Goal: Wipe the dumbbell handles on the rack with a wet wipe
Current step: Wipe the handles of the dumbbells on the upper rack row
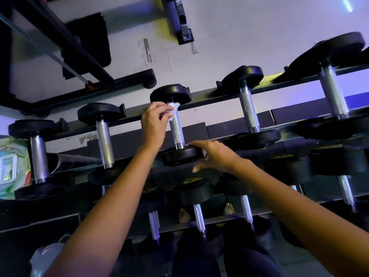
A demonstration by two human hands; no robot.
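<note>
Fingers [159, 108] of the left hand [154, 125] pinch the wet wipe [174, 107] against the far end of a dumbbell handle [177, 131] on the rack [283, 82]. The right hand [216, 154] steadies its near head [179, 156] with relaxed fingers. Wrap the wipe fully round, then draw it nearward.

Both my bare arms reach forward. My left hand [154, 124] is farther out, fingertips curled, pinching a wipe [173, 106]; my right hand [211, 154], nearer and to its right, has fingers loosely extended
</note>
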